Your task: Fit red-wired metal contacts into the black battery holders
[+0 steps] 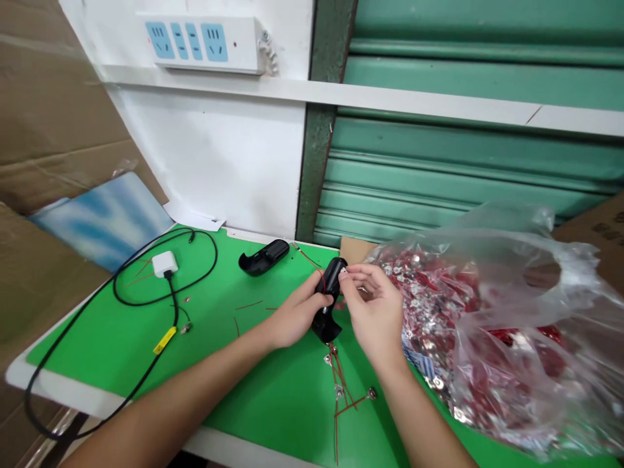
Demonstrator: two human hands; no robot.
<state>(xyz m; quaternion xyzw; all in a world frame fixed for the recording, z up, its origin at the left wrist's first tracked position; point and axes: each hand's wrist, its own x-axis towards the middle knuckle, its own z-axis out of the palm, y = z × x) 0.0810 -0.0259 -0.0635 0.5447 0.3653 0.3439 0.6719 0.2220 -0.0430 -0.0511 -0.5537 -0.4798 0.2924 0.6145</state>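
My left hand point(297, 312) is wrapped round a black curved plastic housing point(332, 276), its thumb lying across the side. A red wire point(308, 259) runs from the housing towards the back of the table. At the housing's upper end, my right hand point(373, 302) pinches a small silvery metal piece point(343, 270), too small to name surely. Another black plastic housing point(263, 257) lies on the green mat behind my left hand. Below the held housing are several small metal contacts with red wires point(339, 392).
An open clear plastic bag point(526, 273) full of metal contacts with red wires covers the right side. On the left lie a white adapter point(164, 264) and a looped black cable point(78, 325). A power strip point(209, 42) hangs on the wall; cardboard point(53, 130) stands left.
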